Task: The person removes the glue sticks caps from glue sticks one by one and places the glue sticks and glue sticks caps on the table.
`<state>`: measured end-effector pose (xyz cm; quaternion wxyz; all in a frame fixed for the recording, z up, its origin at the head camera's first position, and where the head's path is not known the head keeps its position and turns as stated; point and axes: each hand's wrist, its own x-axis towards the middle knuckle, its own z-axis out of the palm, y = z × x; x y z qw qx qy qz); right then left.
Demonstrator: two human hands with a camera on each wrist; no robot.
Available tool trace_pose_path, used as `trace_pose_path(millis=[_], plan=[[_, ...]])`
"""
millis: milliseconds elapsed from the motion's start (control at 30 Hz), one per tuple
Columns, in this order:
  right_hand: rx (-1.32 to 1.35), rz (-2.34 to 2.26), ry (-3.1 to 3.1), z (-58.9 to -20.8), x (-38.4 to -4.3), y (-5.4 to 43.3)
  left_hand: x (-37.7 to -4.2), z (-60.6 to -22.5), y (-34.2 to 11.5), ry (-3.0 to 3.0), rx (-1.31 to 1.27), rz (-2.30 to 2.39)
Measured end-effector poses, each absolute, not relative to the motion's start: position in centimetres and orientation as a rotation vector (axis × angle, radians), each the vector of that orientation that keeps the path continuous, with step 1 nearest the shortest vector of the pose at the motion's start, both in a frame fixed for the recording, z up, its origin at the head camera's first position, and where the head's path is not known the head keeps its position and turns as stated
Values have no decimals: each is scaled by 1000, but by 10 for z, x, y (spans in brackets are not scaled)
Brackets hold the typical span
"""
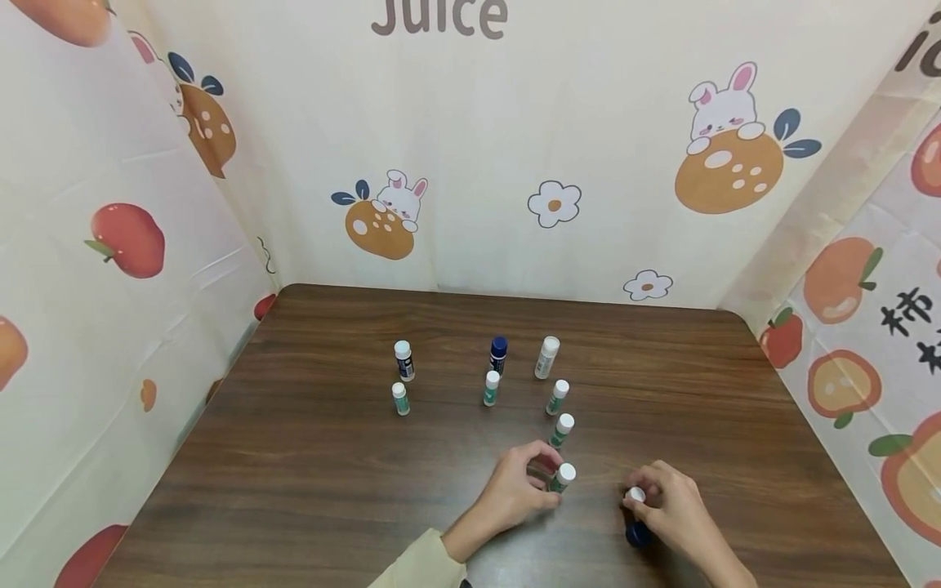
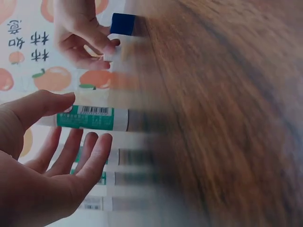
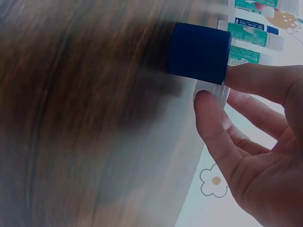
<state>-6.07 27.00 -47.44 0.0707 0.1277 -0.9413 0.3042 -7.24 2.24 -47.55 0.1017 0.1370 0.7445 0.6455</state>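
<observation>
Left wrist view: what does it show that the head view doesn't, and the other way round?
Left wrist only: the barcode on the green-labelled tube beside the left hand.

Head only: the "Juice" lettering, the printed rabbits and the blue-capped tube at the back.

Both: that green-labelled tube, the table, both hands, and a blue piece near the right hand.

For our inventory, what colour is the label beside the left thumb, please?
The label is mainly green, clearest in left wrist view.
</observation>
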Motion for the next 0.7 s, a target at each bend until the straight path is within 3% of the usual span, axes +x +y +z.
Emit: trace_pose_path(millis=[700], plan=[[388,903,-2751,-457,-57,272,-76,-480,30,2267,376,1861]])
